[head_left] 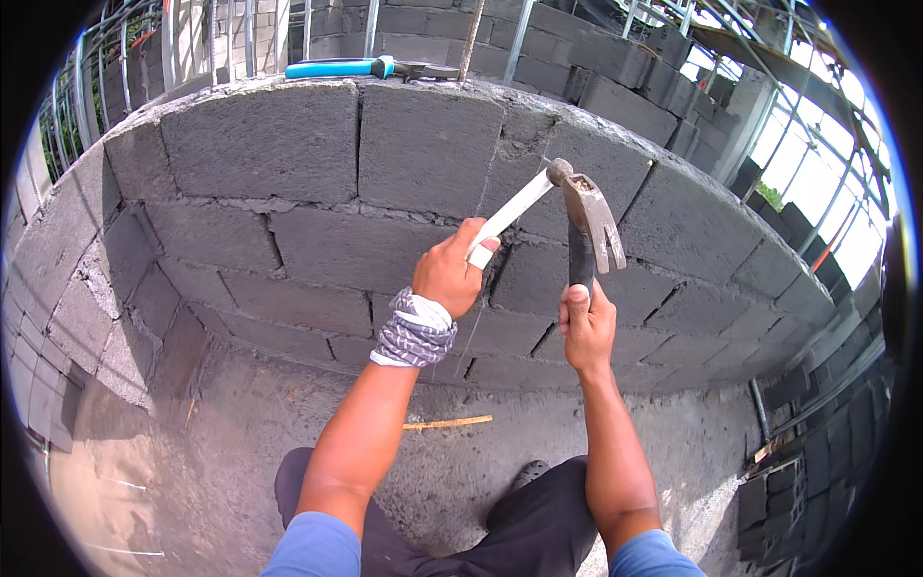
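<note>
My left hand (454, 267), with a grey-and-white cloth (415, 330) wrapped around its wrist, is closed around a slim white bar (519, 204) that slants up to the right. What kind of tool the bar is, I cannot tell. In my right hand (587, 327) is a claw hammer (588, 213), held upright by its dark handle with the claw to the right. The bar's upper end meets or overlaps the hammer's striking face; whether they touch is unclear. Both hands are in front of a grey concrete block wall (332, 245).
On top of the wall lie blue-handled pliers or cutters (332, 68) beside a thin upright rebar (471, 40). A wooden strip (448, 422) is on the concrete floor (240, 452). Blocks are stacked at right (817, 452). Metal bars and scaffolding stand beyond the wall.
</note>
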### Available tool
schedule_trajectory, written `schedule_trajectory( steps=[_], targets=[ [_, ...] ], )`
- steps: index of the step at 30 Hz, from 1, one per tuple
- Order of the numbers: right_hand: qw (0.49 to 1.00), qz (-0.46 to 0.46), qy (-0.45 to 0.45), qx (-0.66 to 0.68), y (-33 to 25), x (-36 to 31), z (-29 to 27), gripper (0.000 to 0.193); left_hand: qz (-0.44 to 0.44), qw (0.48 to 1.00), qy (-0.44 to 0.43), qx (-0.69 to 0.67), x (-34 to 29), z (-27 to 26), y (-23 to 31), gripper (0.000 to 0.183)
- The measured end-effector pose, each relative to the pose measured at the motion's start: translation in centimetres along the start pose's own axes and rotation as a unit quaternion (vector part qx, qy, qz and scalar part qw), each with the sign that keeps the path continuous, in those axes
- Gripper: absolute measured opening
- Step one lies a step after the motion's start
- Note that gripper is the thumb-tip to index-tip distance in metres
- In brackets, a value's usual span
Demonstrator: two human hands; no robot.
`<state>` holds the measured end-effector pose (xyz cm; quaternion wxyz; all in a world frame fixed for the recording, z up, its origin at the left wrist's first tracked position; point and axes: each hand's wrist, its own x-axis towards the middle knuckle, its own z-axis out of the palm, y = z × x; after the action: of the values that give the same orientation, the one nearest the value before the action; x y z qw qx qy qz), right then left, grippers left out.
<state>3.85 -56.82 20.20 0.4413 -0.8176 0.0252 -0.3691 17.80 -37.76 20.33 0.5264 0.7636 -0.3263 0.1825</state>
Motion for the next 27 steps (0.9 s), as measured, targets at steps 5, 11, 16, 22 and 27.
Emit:
schedule_trajectory(
  steps=[5,11,16,22,27],
  targets=[
    [0.988,-0.133,0.041,0.067,-0.4,-0.6,0.4,0.071,0.019,0.999,0.022,0.016,0.0,0.1,0.0,0.03],
    [0.998,0.003,0.037,0.049,0.8,0.1,0.3,0.065,-0.013,1.0,-0.001,0.01,0.1,0.1,0.2,0.029],
    [0.994,-0.061,0.026,0.085,1.2,0.0,-0.2,0.065,0.002,1.0,0.016,0.009,0.0,0.1,0.3,0.031],
    [0.984,0.069,-0.039,0.158,-0.2,-0.4,-0.1,0.062,-0.015,1.0,0.026,0.007,0.2,0.3,-0.2,0.034],
    [0.887,0.164,-0.076,0.425,-2.4,-3.6,-1.2,0.069,0.012,0.982,0.15,-0.112,0.5,-0.3,-1.2,0.04]
  ],
)
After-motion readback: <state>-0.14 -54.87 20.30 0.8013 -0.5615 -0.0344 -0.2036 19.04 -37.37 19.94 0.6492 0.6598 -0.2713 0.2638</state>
